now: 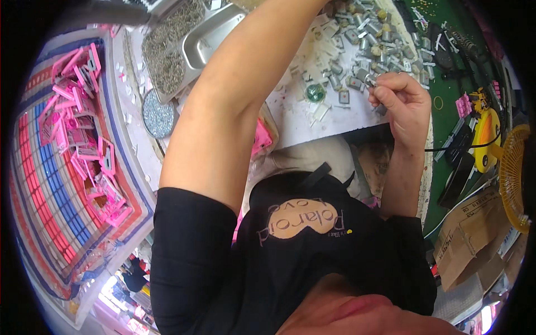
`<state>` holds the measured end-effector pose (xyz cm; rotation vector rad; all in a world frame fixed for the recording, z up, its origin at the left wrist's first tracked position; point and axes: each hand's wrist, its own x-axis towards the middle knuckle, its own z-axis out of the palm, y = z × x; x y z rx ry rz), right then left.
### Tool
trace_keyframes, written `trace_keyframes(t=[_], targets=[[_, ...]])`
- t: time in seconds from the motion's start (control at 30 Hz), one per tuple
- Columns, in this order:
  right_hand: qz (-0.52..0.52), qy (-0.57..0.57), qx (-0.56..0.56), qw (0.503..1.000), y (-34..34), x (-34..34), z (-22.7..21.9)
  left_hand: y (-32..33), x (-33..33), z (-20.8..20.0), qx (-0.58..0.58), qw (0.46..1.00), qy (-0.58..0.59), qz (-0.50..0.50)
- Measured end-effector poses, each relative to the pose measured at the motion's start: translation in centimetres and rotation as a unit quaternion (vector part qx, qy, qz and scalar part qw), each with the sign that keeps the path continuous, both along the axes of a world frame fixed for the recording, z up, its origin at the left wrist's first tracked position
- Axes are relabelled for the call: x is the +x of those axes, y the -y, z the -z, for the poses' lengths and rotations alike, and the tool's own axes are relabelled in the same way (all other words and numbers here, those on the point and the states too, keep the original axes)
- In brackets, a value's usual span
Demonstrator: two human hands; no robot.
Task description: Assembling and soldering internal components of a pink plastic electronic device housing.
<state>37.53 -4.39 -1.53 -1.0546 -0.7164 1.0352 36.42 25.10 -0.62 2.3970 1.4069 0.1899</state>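
Observation:
My right hand point(405, 103) is closed in a pinch around a small electric motor point(365, 76), a silvery grey cylinder held at the near edge of a spread of similar motors point(385, 42). Thumb and forefinger meet at the motor's near end. My left arm point(223, 95) reaches across the white worktop point(298, 120) toward the far edge of the picture, where the left hand is cut off from sight. Close to the motors lies a small round green translucent object point(315, 92), with a pale flat piece point(320, 113) next to it.
Left of my arm, a metal tray point(192, 47) holds many small screws, and a round tin point(158, 114) holds more shiny bits. Pink plastic frames point(84, 131) pile on a striped sheet at far left. At right are a yellow object point(487, 139), a yellow grille point(515, 178) and cardboard point(469, 237).

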Motion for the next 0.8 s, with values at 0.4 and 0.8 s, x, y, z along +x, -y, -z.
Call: trace_keyframes(t=[0.4, 0.8], targets=[[-0.006, 0.133, -0.042, 0.990, 0.0, -1.5, -0.3, 1.1, -0.5, -1.0, 0.026, 0.997, 0.062, 0.031], [-0.119, 0.291, -0.098, 0.944, -2.5, -3.3, -0.1, 1.4, -6.0, -0.5, 0.216, 0.918, 0.290, 0.164]])
